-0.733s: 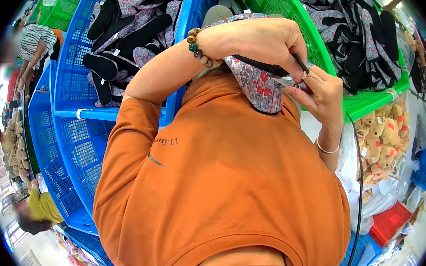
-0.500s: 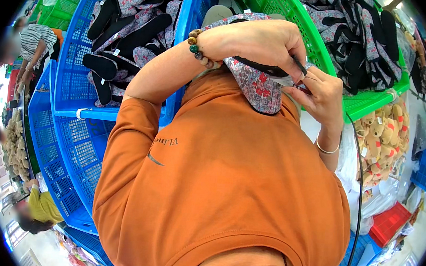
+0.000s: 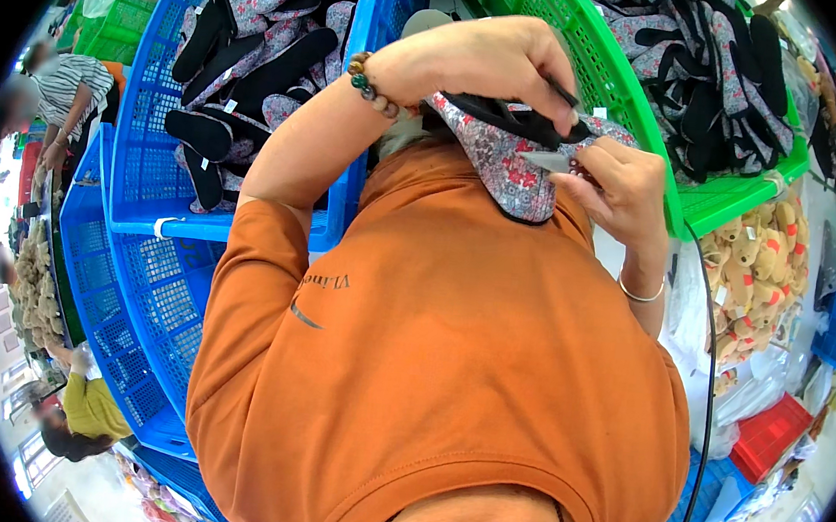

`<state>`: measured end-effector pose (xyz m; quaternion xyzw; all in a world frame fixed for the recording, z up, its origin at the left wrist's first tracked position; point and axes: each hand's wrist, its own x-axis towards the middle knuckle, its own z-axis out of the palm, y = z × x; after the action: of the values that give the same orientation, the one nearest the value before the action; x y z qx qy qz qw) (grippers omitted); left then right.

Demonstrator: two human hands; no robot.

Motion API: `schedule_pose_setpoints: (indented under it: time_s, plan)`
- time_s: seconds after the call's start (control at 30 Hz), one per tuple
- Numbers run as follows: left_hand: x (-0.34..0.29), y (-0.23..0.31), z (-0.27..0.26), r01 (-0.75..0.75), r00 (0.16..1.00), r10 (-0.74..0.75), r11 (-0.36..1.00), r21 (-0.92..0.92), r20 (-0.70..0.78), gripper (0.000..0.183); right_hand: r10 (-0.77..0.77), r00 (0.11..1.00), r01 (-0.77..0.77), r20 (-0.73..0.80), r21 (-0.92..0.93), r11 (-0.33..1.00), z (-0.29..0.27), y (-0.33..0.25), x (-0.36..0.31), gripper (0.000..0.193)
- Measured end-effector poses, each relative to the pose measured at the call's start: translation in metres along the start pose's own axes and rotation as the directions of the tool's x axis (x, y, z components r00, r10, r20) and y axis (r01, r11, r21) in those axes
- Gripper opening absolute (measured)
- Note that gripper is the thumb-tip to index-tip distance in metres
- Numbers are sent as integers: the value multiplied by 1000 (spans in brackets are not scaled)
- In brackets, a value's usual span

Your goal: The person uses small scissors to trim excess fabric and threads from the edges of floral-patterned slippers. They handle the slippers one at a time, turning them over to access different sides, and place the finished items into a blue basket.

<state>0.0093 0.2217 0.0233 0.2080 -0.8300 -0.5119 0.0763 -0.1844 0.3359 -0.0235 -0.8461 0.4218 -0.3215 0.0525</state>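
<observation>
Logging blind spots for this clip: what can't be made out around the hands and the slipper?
- Left hand: its palm side and grip on the floral slipper are hidden behind its own knuckles, head view.
- Small metal tool at the right hand: mostly covered by fingers, its kind unclear.
- Blue crate: its near corner is hidden by the orange shirt.
- Plush toys: warped near the fisheye rim.

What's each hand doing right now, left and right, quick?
Left hand: closed, gripping the floral slipper from above.
Right hand: closed, pinching a small metal snipper against the slipper.
</observation>
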Motion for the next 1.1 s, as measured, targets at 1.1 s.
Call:
schedule_pose_setpoints:
  time_s: [1.1]
  plan:
    - [-67,-35,39,-146,956,193,967,210,-219,32,275,948,-286,158,800,527,41,7,45,17]
